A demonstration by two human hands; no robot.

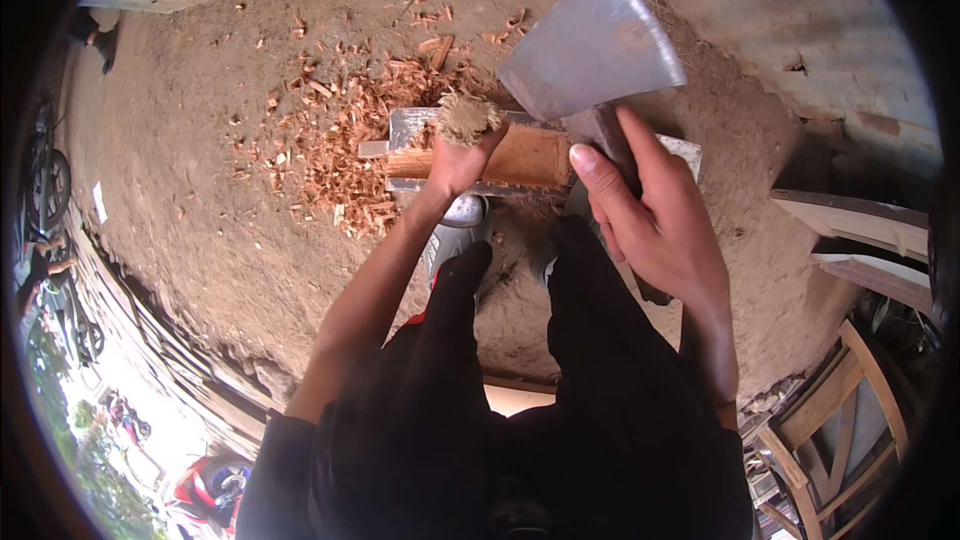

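Note:
My right hand grips the dark wooden handle of an axe, whose broad grey metal head is raised at the upper right. My left hand is closed around an upright stick with a pale, frayed top, held over a carved timber block. That block lies crosswise just beyond my shoes, with a reddish hollowed face and weathered pale edges.
Wood shavings litter the dirt floor. Corrugated metal sheets bound the top. Planks and a wooden frame lie at the right. Motorbikes and another person's foot show at the left.

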